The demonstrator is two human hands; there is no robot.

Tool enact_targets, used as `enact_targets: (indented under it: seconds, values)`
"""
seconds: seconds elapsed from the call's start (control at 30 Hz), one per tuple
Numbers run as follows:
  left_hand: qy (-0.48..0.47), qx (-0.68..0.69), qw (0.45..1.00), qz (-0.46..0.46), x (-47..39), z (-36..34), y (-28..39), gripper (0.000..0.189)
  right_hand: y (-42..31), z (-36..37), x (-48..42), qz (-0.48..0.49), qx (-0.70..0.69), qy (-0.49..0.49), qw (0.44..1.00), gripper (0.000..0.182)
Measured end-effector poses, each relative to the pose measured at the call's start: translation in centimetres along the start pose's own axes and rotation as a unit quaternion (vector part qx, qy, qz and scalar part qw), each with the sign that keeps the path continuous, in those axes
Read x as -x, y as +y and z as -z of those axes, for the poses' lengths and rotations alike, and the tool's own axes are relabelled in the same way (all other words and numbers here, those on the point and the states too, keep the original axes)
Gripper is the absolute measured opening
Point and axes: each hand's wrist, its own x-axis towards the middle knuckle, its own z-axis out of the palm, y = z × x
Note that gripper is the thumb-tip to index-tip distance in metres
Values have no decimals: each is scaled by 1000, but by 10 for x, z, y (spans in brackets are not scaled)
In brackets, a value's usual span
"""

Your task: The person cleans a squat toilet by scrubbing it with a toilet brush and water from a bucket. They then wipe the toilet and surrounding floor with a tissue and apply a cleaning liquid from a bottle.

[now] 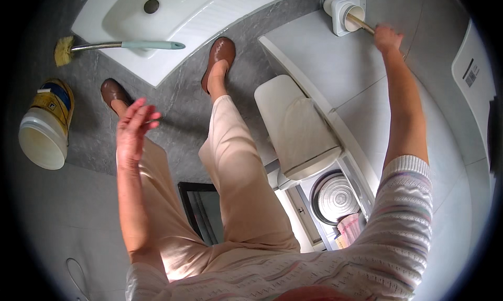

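Observation:
My right hand (388,39) is closed around the handle of a stick-like tool (363,24) at the upper right. The tool's far end is inside a white wall-mounted holder (336,16) with a round cup, so its head is hidden. My left hand (135,122) hangs in the air over the floor with its fingers apart, holding nothing. Beyond it, a yellow-bristled brush (149,45) with a metal and pale green handle lies across the corner of a white squat toilet pan (232,10).
Brown shoes are on my feet on the grey floor. A yellow bucket (43,138) with a white rim stands at left. A lidded bin (298,124) is beside a low ledge (296,71) at right. Nearby are a round metal lid (337,197) and a pink cloth (349,229).

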Motion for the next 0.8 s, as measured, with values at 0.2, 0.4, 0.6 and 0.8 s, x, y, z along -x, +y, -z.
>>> enact_targets:
  seconds: [0.2, 0.4, 0.6, 0.8]
  values:
    - [-40, -14, 998, 48, 3, -26, -38, 32, 10, -100, 33, 117, -236, 74, 962, 28]
    - [-55, 44, 997, 39, -6, -18, -32, 32, 6, -16, 126, -128, -657, -220, 710, 23]
    - [-96, 105, 990, 17, -6, -18, -15, 29, -40, 45, 176, -176, -758, -126, 616, 28]
    - [-111, 133, 985, 21, 1, -19, -8, 28, -210, 117, 165, 112, -700, -38, 704, 21]
